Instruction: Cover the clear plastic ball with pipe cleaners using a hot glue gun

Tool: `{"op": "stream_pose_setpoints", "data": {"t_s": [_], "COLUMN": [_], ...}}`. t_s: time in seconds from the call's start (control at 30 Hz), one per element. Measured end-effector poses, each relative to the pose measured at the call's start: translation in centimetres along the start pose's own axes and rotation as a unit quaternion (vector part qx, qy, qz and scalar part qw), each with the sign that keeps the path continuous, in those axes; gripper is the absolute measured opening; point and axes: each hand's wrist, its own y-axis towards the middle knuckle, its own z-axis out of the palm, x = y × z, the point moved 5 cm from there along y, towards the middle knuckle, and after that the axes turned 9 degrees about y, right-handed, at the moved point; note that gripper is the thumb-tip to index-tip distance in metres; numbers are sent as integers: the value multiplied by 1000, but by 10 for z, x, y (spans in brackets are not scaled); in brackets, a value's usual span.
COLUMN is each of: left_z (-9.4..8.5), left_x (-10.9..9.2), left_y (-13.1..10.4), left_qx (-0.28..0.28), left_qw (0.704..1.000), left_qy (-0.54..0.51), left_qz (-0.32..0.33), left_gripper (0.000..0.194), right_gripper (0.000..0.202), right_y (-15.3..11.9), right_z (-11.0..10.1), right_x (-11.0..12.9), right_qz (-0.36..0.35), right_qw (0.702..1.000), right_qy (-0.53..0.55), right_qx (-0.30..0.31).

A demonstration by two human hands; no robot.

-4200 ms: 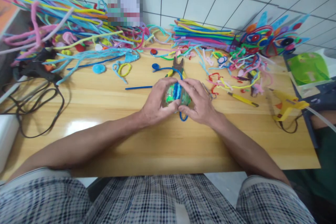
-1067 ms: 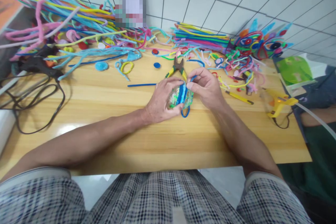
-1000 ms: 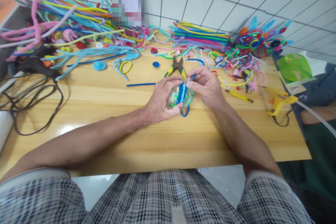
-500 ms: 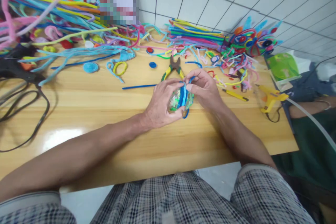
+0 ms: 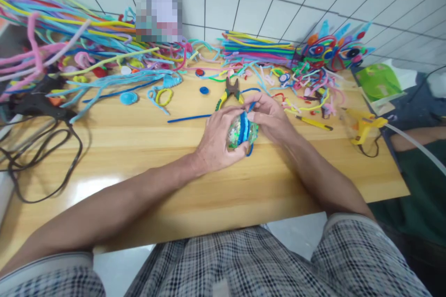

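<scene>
Loose black-and-white checked short sleeves [image 5: 362,246].

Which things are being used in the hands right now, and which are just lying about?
In the hands:
- shiny green thing with blue stripes, in the left hand
- blue fuzzy stem, pinched by the right hand

Lying about, untouched:
- pliers, though close by
- yellow cutter
- yellow glue gun
- dark blue disc

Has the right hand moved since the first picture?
Yes. Judged against the pliers, which stayed put, the right hand has moved a little forward and to the right.
</scene>
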Motion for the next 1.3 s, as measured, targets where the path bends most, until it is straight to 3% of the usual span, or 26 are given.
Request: {"op": "stream_pose_setpoints", "data": {"t_s": [0.13, 0.23, 0.5, 0.77, 0.93, 1.1, 1.3], "left_z": [-2, -3, 0, 0, 0, 0, -1], "left_x": [-1, -1, 5, 2, 3, 3, 1], "left_y": [4, 5, -1, -2, 0, -1, -1], "left_qx": [6, 21, 14, -21, -14, -6, -18], "left_qw": [999, 999, 999, 999, 999, 999, 998], "left_qy": [21, 6, 15, -10, -42, -42, -44], "left_qz": [-34, -23, 29, 36, 28, 34, 52], "left_gripper": [75, 68, 88, 74, 66, 67, 67], "right_gripper": [45, 44, 32, 31, 30, 28, 30], "right_y": [1, 3, 2, 3, 2, 0, 0], "right_z": [0, 0, 5, 1, 1, 0, 1], "right_x": [0, 0, 21, 18, 22, 33, 30], "right_qz": [-2, 4, 5, 18, 19, -7, 3], "right_qw": [1000, 1000, 998, 998, 998, 999, 998], "right_qy": [-3, 1, 10, 19, 10, -16, -23], "right_qx": [-2, 9, 66, 59, 54, 50, 57]}}
